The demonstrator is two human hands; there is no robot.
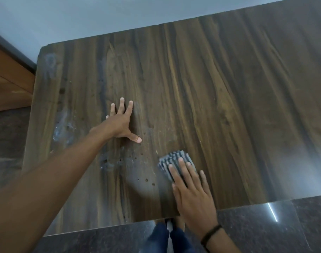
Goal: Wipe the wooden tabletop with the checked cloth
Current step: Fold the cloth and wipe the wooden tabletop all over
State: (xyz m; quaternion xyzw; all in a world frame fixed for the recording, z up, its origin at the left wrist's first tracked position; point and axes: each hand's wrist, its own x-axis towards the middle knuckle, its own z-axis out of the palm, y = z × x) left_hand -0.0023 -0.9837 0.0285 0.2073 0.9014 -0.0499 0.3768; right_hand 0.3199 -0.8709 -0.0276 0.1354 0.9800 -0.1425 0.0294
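The wooden tabletop (220, 99) fills most of the head view, dark brown with streaked grain. A folded grey checked cloth (171, 160) lies on it near the front edge, blurred by motion. My right hand (191, 194) presses flat on the cloth with straight fingers, covering its near part. My left hand (122, 123) rests flat on the bare wood to the left of centre, fingers spread, apart from the cloth. Pale dusty smears (63, 130) and small dark spots (147, 179) mark the left and front part of the top.
A pale wall (83, 17) runs behind the table. A brown wooden cabinet (8, 83) stands at the left. Dark polished floor (265, 230) lies in front, with my legs in blue trousers (163, 236) at the table's front edge.
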